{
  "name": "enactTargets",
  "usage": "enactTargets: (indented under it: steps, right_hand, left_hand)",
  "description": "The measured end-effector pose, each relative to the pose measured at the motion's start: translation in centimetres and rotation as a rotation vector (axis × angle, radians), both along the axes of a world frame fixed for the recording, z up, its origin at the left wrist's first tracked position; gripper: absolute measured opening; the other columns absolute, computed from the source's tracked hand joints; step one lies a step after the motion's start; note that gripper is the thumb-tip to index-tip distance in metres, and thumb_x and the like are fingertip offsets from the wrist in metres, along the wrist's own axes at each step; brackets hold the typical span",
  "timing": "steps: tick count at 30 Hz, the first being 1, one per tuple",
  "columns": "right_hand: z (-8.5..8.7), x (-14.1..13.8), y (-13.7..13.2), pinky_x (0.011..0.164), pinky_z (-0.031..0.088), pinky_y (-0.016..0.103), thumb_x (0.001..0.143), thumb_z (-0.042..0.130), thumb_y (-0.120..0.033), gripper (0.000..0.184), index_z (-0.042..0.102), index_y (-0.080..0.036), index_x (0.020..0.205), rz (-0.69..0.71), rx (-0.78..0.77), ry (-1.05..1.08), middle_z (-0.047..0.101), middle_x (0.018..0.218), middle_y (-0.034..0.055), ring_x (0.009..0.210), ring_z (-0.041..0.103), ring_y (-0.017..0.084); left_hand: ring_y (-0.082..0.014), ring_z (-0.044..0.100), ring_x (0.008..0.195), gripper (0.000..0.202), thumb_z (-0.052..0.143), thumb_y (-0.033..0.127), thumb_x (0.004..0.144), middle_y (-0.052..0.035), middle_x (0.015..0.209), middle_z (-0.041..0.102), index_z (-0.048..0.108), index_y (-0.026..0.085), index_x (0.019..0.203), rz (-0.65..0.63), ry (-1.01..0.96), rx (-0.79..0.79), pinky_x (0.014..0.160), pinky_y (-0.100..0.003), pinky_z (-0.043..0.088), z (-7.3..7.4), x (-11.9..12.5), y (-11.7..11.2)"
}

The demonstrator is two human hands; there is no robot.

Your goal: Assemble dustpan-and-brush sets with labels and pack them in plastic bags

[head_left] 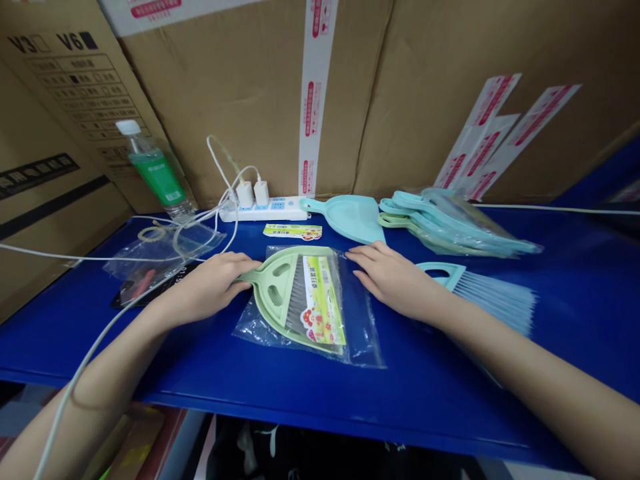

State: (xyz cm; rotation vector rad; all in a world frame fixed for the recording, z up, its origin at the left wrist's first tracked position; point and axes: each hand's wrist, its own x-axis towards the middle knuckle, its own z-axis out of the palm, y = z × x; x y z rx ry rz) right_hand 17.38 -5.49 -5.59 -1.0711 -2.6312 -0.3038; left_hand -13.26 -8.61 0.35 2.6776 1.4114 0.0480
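A green dustpan lies flat, a grey-bristled brush and a printed card on it, partly inside a clear plastic bag. My left hand pinches the dustpan's handle at its left end. Over the bag's upper right edge rests my right hand, fingers stretched out and slightly apart; whether the fingertips press on the film cannot be told. Beyond my right wrist lies a blue brush, its handle partly hidden. A bare blue dustpan sits behind my right hand.
Bagged dustpans are stacked at the back right. A power strip with chargers, another card and a bottle line the back, before cardboard boxes. A white cable crosses my left forearm; a phone lies beside it.
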Motion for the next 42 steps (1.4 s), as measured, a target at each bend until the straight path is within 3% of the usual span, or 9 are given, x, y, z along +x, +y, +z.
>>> enactTargets:
  steps: [8,18,25,30,42]
  right_hand:
    - [-0.2,-0.3,0.5,0.082,0.053,0.047,0.090,0.038,-0.020,0.040,0.058,-0.015,0.124,-0.032,-0.077,0.165,0.068,0.102,0.0133,0.096,0.061,0.028]
    - [0.9,-0.4,-0.2,0.063,0.050,0.035,0.076,0.043,-0.007,0.044,0.063,-0.017,0.114,-0.043,-0.119,0.184,0.063,0.068,0.0045,0.070,0.060,0.022]
    - [1.1,-0.8,-0.5,0.073,0.051,0.041,0.090,0.044,-0.023,0.030,0.061,-0.014,0.113,0.057,-0.010,0.164,0.064,0.091,0.0127,0.086,0.060,0.026]
    - [1.1,-1.1,-0.7,0.070,0.049,0.037,0.094,0.044,-0.026,0.027,0.062,-0.018,0.111,0.111,0.026,0.167,0.062,0.087,0.0094,0.082,0.059,0.023]
    - [0.7,-1.9,-0.9,0.065,0.040,0.034,0.096,0.038,-0.020,0.029,0.067,-0.016,0.098,0.110,0.293,0.042,0.063,0.083,0.0106,0.076,0.053,0.022]
  left_hand:
    - [-0.0210,0.057,0.111,0.040,0.038,0.014,0.088,-0.0095,0.121,0.063,0.059,0.016,0.122,0.011,-0.025,-0.020,0.100,-0.037,0.046,-0.2,-0.1,0.0]
    - [-0.0214,0.058,0.113,0.041,0.036,0.015,0.087,-0.0095,0.121,0.064,0.061,0.016,0.119,0.014,-0.024,0.029,0.100,-0.038,0.047,-0.7,-0.3,0.4]
    - [-0.0203,0.057,0.117,0.042,0.035,0.015,0.087,-0.0071,0.125,0.063,0.062,0.019,0.119,0.005,-0.016,0.050,0.102,-0.038,0.046,-0.6,-0.3,0.3]
    - [-0.0196,0.057,0.117,0.043,0.035,0.014,0.086,-0.0045,0.125,0.063,0.062,0.022,0.119,0.007,-0.024,0.057,0.103,-0.037,0.045,-0.8,-0.3,0.3]
    - [-0.0207,0.054,0.121,0.042,0.035,0.017,0.089,-0.0053,0.126,0.063,0.061,0.021,0.122,0.022,-0.009,0.051,0.104,-0.040,0.044,-0.9,-0.4,0.4]
